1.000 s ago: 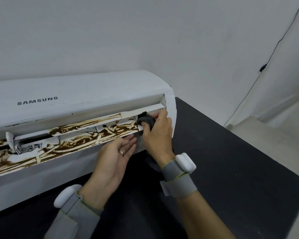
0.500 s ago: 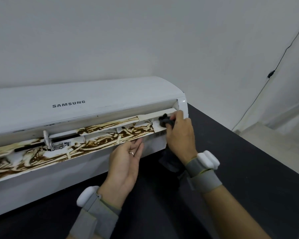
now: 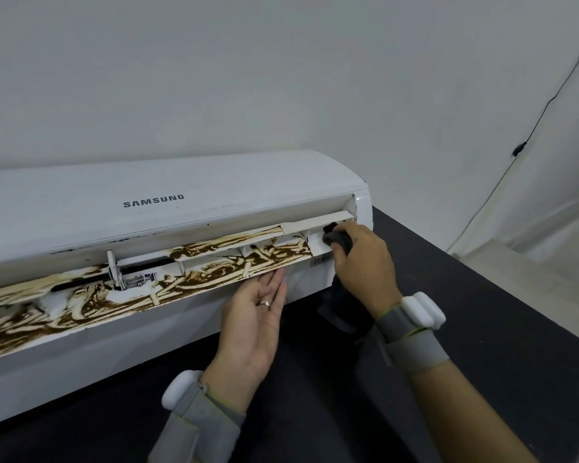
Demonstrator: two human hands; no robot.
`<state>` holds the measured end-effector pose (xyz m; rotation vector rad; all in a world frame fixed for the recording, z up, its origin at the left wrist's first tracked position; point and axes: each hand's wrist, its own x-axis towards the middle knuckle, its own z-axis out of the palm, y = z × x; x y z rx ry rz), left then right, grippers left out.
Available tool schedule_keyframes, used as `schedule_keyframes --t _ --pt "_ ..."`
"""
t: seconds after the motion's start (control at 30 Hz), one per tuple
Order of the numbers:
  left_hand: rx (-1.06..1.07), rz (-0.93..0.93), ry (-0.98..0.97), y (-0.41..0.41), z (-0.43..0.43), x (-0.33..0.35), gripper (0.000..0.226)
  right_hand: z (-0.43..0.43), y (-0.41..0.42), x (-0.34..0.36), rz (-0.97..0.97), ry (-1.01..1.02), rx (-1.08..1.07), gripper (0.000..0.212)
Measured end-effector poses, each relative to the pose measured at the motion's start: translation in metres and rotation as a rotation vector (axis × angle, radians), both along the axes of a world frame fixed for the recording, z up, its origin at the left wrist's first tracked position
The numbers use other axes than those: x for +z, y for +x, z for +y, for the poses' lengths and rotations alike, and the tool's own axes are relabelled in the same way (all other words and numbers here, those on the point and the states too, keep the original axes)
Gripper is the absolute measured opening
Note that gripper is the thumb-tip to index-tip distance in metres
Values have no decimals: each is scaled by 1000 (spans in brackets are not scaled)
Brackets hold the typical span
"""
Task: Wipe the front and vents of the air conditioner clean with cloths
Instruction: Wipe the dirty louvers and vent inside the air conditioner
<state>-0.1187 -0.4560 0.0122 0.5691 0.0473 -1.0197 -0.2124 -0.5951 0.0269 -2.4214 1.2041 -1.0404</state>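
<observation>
A white Samsung air conditioner lies on a black table. Its open vent flap is smeared with brown grime along most of its length; the right end looks white. My right hand grips a dark grey cloth and presses it into the vent's right end. The rest of the cloth hangs below that hand, over the unit's lower right corner. My left hand lies palm up with straight fingers, its fingertips under the flap's lower edge.
The black table runs to the right and toward me. A white wall stands behind the unit. A thin black cable hangs down the wall at the right. Pale floor shows beyond the table's right edge.
My right hand has slid the cloth rightward along the vent to its end. My left hand has followed to the right under the flap. The view has shifted, so the unit sits further right.
</observation>
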Motion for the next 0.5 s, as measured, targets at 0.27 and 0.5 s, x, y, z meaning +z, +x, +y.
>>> schedule_keyframes --t 0.27,0.5 --pt "-19 3 -9 1 1 0 29 10 2 0 47 -14 85 19" --pt "-2 -47 7 1 1 1 26 15 5 -1 -27 96 59 38"
